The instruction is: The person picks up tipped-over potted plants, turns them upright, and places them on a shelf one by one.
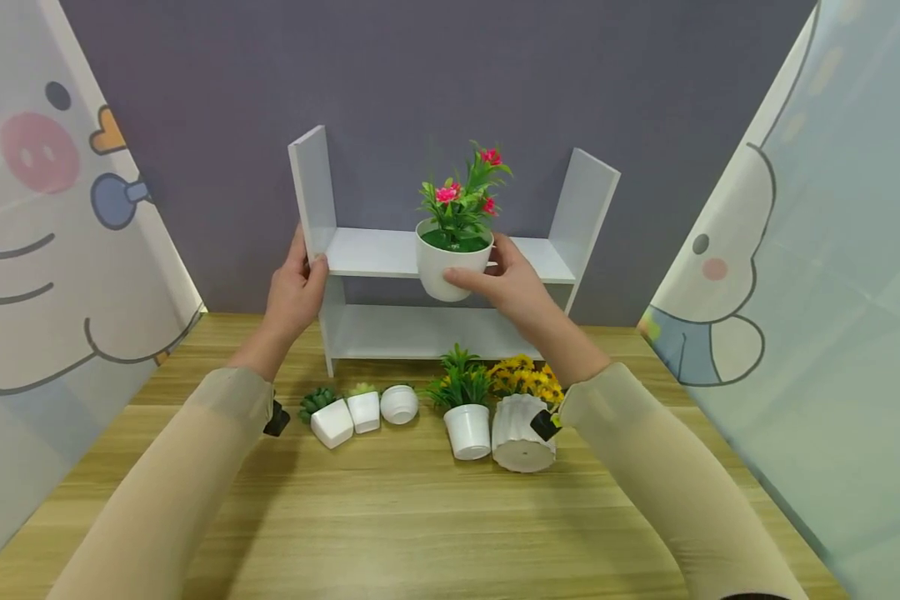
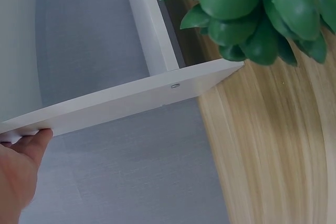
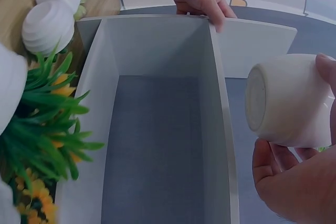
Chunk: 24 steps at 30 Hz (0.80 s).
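Observation:
A white shelf unit (image 1: 412, 332) with two levels and raised side panels stands at the back of the table. My left hand (image 1: 296, 287) grips its left side panel (image 1: 317, 187) near the upper board, thumb at the front edge. In my right hand (image 1: 516, 287) is a white cup-shaped flowerpot (image 1: 435, 271), held between thumb and fingers in front of the upper board. Green leaves and pinkish-red flowers (image 1: 461, 200) rise from it. The right wrist view shows the pot's round base (image 3: 256, 98) and the fingers under its side.
Before the shelf's left half lie small white pots (image 1: 332, 423), some with succulents. A white pot (image 1: 468, 432) with green leaves and a ribbed pot (image 1: 521, 433) of yellow flowers lie at right. A grey wall (image 1: 450, 75) is behind, with printed curtains either side.

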Tool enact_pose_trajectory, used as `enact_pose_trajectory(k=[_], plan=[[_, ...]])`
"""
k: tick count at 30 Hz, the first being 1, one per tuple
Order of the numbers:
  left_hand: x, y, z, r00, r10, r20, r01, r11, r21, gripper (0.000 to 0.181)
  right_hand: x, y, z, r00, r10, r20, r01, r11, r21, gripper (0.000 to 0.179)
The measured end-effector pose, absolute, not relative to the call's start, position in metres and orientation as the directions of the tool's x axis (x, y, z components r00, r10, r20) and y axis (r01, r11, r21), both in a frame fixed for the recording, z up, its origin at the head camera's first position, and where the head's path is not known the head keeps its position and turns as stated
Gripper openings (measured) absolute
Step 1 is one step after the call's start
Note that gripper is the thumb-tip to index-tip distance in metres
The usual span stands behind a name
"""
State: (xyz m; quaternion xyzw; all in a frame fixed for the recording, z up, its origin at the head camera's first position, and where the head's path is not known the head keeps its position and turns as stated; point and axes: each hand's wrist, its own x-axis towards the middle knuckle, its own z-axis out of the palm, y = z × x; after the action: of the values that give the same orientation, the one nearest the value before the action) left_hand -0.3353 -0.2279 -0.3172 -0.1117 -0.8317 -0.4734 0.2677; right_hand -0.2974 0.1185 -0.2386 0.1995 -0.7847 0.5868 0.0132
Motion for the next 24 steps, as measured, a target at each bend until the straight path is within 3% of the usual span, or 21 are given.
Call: enact_pose_trajectory(k=[24], plan=[[-0.337,-0.228,-0.319,-0.802,-0.072,0.593,0.474,0.527,0.705,0.071,-0.338,0.053,-0.233,-0.903,-0.332,0.273,-0.356,0.219,-0.909,0.087]])
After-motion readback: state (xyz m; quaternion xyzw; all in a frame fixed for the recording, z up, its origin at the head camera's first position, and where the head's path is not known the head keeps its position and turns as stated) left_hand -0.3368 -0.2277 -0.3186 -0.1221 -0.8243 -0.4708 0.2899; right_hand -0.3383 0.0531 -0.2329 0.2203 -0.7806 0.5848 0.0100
